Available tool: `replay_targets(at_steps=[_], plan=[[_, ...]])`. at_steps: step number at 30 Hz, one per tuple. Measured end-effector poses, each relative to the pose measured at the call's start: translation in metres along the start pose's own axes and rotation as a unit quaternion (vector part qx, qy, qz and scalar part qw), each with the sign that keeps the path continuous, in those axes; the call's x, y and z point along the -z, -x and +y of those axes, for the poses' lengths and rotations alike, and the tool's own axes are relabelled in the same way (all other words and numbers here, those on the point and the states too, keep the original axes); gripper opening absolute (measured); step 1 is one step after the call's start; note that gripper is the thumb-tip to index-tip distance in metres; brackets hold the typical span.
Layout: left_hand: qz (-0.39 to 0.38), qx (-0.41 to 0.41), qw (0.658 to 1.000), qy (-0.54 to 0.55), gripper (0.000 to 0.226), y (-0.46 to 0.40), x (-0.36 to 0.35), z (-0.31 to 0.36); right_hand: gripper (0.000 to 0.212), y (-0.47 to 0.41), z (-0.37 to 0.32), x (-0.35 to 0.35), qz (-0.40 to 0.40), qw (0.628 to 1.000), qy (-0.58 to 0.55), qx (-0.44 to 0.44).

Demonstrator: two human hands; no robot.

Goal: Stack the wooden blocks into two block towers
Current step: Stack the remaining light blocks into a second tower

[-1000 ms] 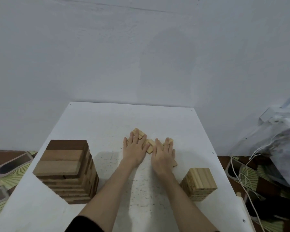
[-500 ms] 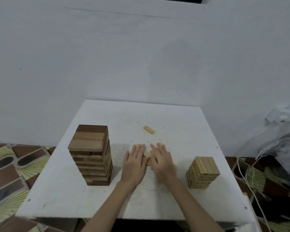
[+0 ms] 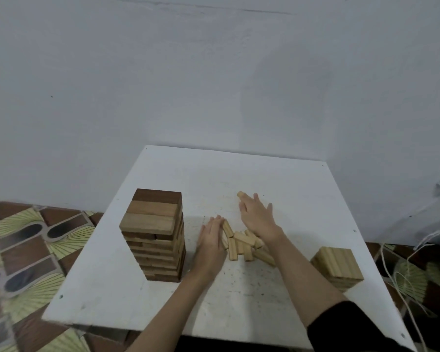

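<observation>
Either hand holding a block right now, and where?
Neither. The left hand lies flat against the loose blocks; the right hand reaches, fingers straight, to a stray block.

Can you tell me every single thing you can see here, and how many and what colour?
Table: one, white, in the middle against the wall.
Tall block tower: one, brown and tan wood, on the table's left side.
Short block tower: one, pale wood, near the table's right edge.
Loose blocks: a small jumbled pile, exact count unclear, pale wood, between the two hands.
Single block: one, pale wood, apart from the pile, at the right hand's fingertips.
Wall: one, grey-white, behind the table.
Floor tiles: patterned brown, green and dark, on the left.
Cords: thin, white, count unclear, on the right.
Left hand: one, fingers straight, against the pile's left side.
Right hand: one, fingers spread flat, reaching towards the single block.
</observation>
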State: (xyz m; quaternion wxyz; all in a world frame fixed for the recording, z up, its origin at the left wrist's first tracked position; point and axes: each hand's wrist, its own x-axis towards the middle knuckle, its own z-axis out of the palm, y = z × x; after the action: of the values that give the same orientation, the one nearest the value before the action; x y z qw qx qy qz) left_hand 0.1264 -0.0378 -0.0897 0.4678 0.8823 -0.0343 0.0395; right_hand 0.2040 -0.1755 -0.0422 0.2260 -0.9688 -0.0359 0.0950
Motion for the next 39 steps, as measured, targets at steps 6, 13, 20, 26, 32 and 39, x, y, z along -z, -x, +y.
replay_targets(at_steps=[6,13,20,26,32,39], plan=[[-0.008,0.004,0.999,0.032,0.044,0.008,0.006,0.008,0.043,0.044,0.007,-0.011,0.061,0.997,-0.043,-0.014],[-0.042,0.022,0.998,0.050,0.036,0.033,0.017,0.026,0.046,0.089,0.023,-0.031,0.079,0.993,-0.071,0.055],[-0.063,0.045,0.995,0.060,0.044,0.041,0.024,0.031,0.039,0.125,0.026,-0.050,0.229,0.963,-0.060,0.127],[-0.137,0.086,0.987,0.004,0.071,0.036,0.032,0.029,0.036,0.138,0.017,-0.069,0.225,0.960,-0.073,0.150],[-0.181,0.086,0.980,-0.017,0.076,0.034,0.037,0.028,0.060,0.140,-0.001,-0.063,0.184,0.974,0.064,0.116],[-0.184,0.086,0.979,-0.005,0.076,0.027,0.036,0.024,0.060,0.144,-0.012,-0.060,0.190,0.973,0.117,0.066]])
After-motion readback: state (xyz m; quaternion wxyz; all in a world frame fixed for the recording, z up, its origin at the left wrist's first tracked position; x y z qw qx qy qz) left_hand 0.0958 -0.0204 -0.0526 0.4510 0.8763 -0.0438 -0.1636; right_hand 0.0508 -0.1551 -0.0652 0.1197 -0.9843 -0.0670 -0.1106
